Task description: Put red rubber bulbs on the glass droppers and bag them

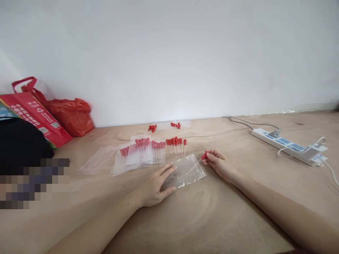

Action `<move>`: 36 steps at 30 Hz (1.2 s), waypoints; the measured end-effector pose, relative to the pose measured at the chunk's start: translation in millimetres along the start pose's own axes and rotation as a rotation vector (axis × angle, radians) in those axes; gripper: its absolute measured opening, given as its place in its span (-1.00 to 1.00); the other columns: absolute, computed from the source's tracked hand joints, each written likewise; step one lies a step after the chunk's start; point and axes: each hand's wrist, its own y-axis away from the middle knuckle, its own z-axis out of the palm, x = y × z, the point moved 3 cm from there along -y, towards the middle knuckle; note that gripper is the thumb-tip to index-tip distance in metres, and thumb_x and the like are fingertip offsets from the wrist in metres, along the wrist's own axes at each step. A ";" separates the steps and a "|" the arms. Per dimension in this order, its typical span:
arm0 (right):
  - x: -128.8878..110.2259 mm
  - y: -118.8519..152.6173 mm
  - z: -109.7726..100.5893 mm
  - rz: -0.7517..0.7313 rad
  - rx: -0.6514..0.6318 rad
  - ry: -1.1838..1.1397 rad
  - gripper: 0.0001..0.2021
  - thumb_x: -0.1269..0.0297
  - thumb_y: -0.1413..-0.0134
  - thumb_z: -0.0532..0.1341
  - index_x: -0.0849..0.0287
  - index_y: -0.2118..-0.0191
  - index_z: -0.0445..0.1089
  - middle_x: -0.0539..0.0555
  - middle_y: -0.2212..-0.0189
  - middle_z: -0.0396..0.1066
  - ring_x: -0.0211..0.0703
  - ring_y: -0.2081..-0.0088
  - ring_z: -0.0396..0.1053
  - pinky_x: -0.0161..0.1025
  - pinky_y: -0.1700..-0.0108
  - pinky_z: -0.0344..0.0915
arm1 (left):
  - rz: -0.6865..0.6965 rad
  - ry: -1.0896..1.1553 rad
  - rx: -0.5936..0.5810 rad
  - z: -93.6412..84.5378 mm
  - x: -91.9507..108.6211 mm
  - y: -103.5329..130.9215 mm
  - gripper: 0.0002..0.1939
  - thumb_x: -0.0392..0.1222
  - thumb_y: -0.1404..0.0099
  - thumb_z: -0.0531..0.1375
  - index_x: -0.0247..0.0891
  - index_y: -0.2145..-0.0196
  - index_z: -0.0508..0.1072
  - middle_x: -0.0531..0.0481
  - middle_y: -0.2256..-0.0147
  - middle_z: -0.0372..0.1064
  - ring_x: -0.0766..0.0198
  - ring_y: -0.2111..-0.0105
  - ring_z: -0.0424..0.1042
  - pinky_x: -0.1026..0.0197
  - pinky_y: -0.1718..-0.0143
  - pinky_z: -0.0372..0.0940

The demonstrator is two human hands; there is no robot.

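Observation:
My left hand (156,185) lies spread on the left side of a clear zip-lock bag (182,178), which is flat on the table. In the fingers of my right hand (219,165) is a dropper (203,156), pinched by its red rubber bulb. Its thin clear tube points left into the bag's mouth. Just behind the bag is a row of loose droppers (176,141). Several filled bags of droppers (129,160) overlap to the left, beside a flat, seemingly unfilled clear bag (97,161).
Loose red bulbs (152,128) and clear tubes (164,126) lie near the wall. A white power strip (288,146) with cables and plugs stands at the right. On the left are a red carrier bag (39,118), a red plastic bag (71,114) and a black object (23,144).

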 end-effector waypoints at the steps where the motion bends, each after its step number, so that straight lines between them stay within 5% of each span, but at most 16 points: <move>1: -1.7 2.4 2.5 0.012 -0.066 0.041 -0.73 0.08 0.15 0.23 0.14 0.37 0.25 0.00 0.48 0.36 -0.28 0.46 0.32 -0.27 0.35 0.27 | 0.004 0.002 0.000 0.0 0.3 -0.3 -0.46 -0.02 -0.24 0.01 -0.08 -0.15 -0.02 -0.01 -0.20 -0.16 0.11 -0.14 -0.01 0.03 -0.10 0.03; 7: -8.1 11.9 11.4 -0.035 -0.354 0.442 -0.75 0.10 0.16 0.24 0.20 0.44 0.33 -0.01 0.51 0.31 -0.34 0.51 0.22 -0.34 0.44 0.19 | 0.060 -0.015 0.017 -0.3 2.4 -2.1 -0.55 -0.02 -0.24 0.02 -0.15 -0.07 0.14 -0.04 -0.13 0.04 0.16 -0.12 0.05 0.07 -0.09 0.04; 17: -10.7 11.9 17.4 -0.299 -0.461 0.705 -0.82 0.18 0.02 0.15 0.07 0.40 0.48 0.08 0.18 0.30 -0.14 0.13 0.26 -0.19 0.11 0.22 | 0.058 -0.061 -0.021 1.2 -0.2 -1.4 -0.55 0.01 -0.27 -0.03 -0.13 -0.10 0.16 -0.03 -0.16 -0.01 0.14 -0.14 -0.01 0.02 -0.12 -0.01; 20: -8.6 -9.7 12.5 -0.259 -0.335 0.722 -0.79 0.19 0.02 0.12 0.15 0.42 0.46 0.08 0.28 0.37 -0.18 0.27 0.32 -0.25 0.23 0.26 | 0.057 -0.051 -0.022 0.9 -1.3 -2.5 -0.60 -0.06 -0.33 -0.10 -0.11 -0.09 0.17 0.00 -0.15 0.00 0.18 -0.15 -0.02 0.03 -0.12 -0.02; 23: -5.8 -44.3 10.8 -0.171 -0.001 0.883 -0.81 0.21 0.07 0.13 0.19 0.46 0.41 0.03 0.49 0.39 -0.23 0.44 0.31 -0.29 0.35 0.23 | 0.055 -0.033 -0.026 1.7 -2.2 -3.6 -0.62 -0.11 -0.34 -0.13 -0.12 -0.08 0.19 0.00 -0.15 -0.01 0.20 -0.16 -0.04 0.05 -0.13 -0.02; 27: 0.3 -86.3 28.6 -0.112 0.178 0.900 -0.70 0.13 0.10 0.13 0.22 0.27 0.39 0.10 0.43 0.41 -0.15 0.37 0.33 -0.24 0.28 0.20 | 0.072 -0.035 -0.020 2.8 -2.3 -3.9 -0.63 -0.12 -0.32 -0.07 -0.14 -0.06 0.23 -0.04 -0.16 -0.04 0.16 -0.17 -0.09 0.03 -0.12 -0.02; 32: 8.9 -110.1 47.9 -0.031 0.290 0.833 -0.75 0.11 0.28 0.23 0.16 0.44 0.42 0.12 0.40 0.42 0.00 0.23 0.32 -0.14 0.18 0.14 | 0.075 -0.053 -0.021 3.1 -1.2 -2.9 -0.63 -0.15 -0.31 -0.06 -0.16 -0.06 0.23 -0.06 -0.15 -0.03 0.17 -0.17 -0.09 0.03 -0.13 -0.02; 36: 11.6 -110.0 46.5 0.013 0.298 0.668 -0.88 0.23 0.33 0.24 0.16 0.59 0.37 0.05 0.53 0.40 -0.11 0.35 0.35 -0.23 0.28 0.20 | 0.067 -0.042 -0.013 2.1 0.1 -2.2 -0.64 -0.13 -0.31 -0.05 -0.13 -0.05 0.24 -0.03 -0.15 -0.02 0.16 -0.16 -0.07 0.01 -0.12 -0.01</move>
